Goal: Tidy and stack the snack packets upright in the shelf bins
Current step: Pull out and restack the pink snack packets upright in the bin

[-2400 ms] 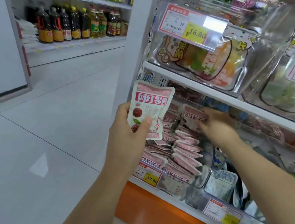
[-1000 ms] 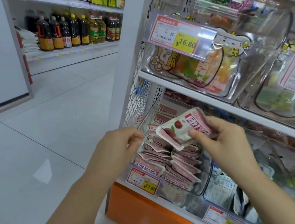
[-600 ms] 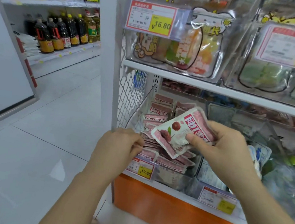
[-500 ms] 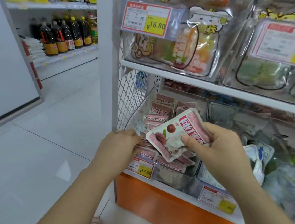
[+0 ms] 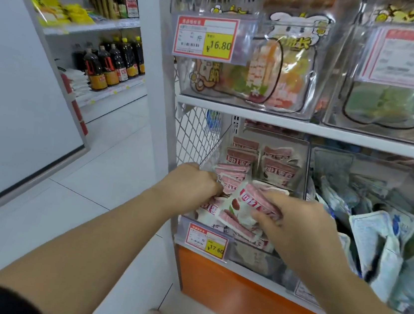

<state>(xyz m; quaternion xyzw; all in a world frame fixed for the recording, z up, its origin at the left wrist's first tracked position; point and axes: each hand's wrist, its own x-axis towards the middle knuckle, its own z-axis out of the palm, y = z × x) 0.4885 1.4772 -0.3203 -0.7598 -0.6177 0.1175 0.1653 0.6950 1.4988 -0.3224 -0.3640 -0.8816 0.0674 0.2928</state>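
Left hand (image 5: 192, 183) at bin (image 5: 253, 260), grip curled against packets (image 5: 241, 158), can't tell if clamped. Right hand (image 5: 296, 228) grip clamped on tilted packet (image 5: 238, 210) above bin front. Best: part row, turn packet upright, slot in.

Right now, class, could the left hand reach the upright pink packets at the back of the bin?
Probably yes. The left hand is at the front of the bin, the back packets stand just behind it, uncovered, and the right hand with its held packet sits off to the side.
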